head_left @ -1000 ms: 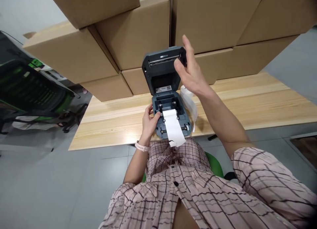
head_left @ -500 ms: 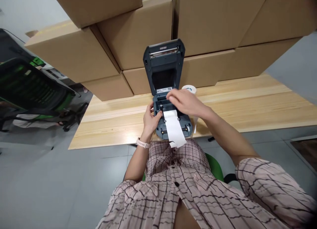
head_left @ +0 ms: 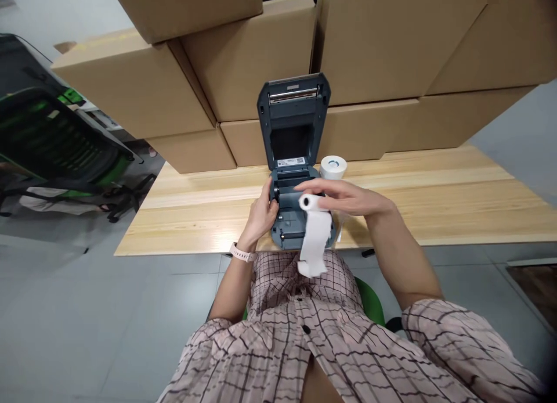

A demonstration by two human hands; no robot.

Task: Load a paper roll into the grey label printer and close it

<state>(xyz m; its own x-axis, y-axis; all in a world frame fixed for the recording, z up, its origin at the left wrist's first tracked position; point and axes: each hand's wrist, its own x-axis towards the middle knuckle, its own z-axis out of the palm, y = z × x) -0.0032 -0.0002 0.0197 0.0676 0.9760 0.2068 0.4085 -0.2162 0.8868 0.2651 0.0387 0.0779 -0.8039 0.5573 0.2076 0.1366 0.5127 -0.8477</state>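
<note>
A dark grey label printer (head_left: 290, 223) stands at the table's front edge, its lid (head_left: 293, 118) raised. My right hand (head_left: 354, 198) grips a small white paper roll (head_left: 310, 202) above the printer's right side, and a loose strip of paper (head_left: 317, 237) hangs from it over the front edge. At the printer's left side is my left hand (head_left: 261, 216), fingers along the outer wall and thumb at the rim. Behind my right hand, a larger white roll (head_left: 333, 167) sits on the table.
Stacked cardboard boxes (head_left: 252, 60) line the back of the wooden table (head_left: 191, 217). To the left stands a black and green chair (head_left: 61, 141), with part of a person's leg (head_left: 56, 202) beyond it.
My right hand has lifted the small roll out of the printer, moving it right and toward me. The paper strip now hangs from the raised roll. My left hand stays beside the printer.
</note>
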